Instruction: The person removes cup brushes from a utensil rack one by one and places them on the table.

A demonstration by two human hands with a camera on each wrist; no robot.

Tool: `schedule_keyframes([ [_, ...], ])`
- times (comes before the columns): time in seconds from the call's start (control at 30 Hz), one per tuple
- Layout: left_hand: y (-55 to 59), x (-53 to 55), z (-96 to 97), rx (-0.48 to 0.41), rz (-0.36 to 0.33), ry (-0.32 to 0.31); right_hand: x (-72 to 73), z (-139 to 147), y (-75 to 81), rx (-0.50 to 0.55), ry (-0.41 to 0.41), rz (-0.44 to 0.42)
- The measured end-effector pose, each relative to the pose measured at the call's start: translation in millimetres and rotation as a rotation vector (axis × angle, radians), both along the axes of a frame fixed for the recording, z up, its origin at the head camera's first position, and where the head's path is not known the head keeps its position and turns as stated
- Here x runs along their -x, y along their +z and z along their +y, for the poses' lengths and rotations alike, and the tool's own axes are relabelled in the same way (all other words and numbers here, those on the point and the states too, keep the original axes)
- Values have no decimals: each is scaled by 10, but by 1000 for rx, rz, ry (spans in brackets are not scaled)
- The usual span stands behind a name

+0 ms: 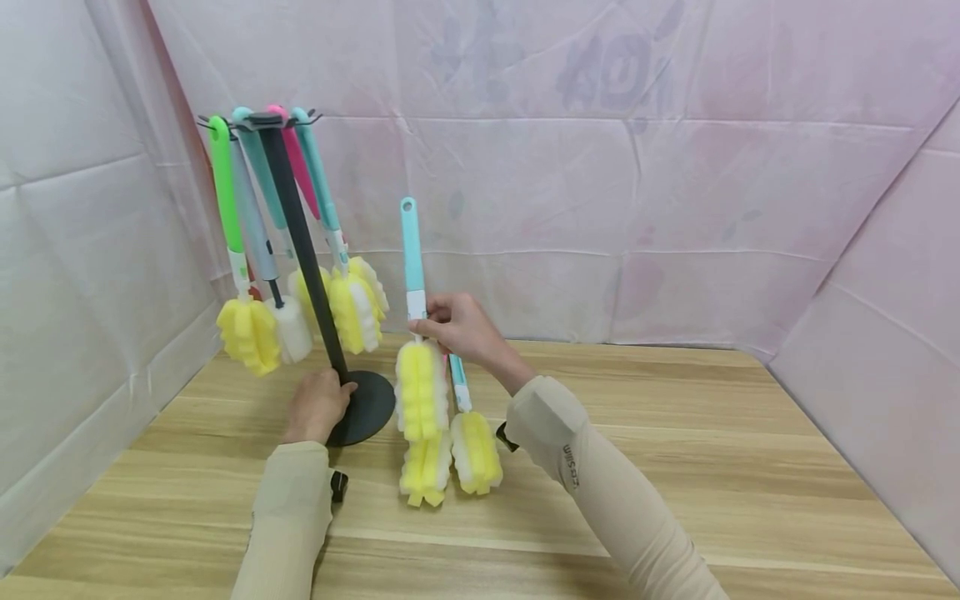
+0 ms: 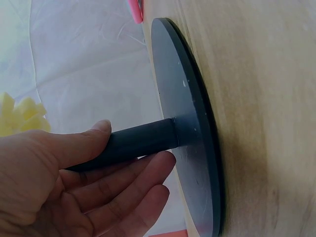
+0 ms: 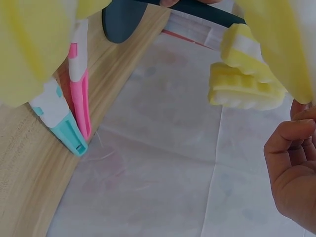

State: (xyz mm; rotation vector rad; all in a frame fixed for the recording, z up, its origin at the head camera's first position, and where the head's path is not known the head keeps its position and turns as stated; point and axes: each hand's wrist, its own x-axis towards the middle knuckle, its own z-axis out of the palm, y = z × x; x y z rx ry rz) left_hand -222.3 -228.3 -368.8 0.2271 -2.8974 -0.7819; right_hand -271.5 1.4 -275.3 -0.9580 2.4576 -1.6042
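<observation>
My left hand point(image 1: 315, 404) holds the pole of a black rack point(image 1: 302, 242) just above its round base point(image 1: 367, 410); in the left wrist view the thumb and fingers lie around the pole point(image 2: 143, 139). Between thumb and fingers, my right hand point(image 1: 471, 329) pinches a sponge bottle brush point(image 1: 413, 250) at the white neck below its teal handle. That brush is upright, its yellow and white sponge head pointing down, right of the rack. Several brushes hang from the rack's hooks, among them a green-handled brush point(image 1: 227, 196) and a teal-handled brush point(image 1: 318, 179).
Two more sponge brushes lie on the wooden table point(image 1: 675, 467) below my right hand: a teal-handled brush point(image 1: 476, 454) and a pink-handled brush point(image 3: 80, 98). White cloth walls point(image 1: 525, 192) enclose the table at the back and sides.
</observation>
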Motion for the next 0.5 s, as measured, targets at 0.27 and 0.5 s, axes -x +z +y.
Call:
schedule_keyframes([
  [0.27, 6, -9, 1, -6, -12, 7, 7, 22, -19, 17, 3, -20],
  [0.5, 7, -10, 1, -7, -13, 14, 22, 60, -35, 22, -4, -42],
])
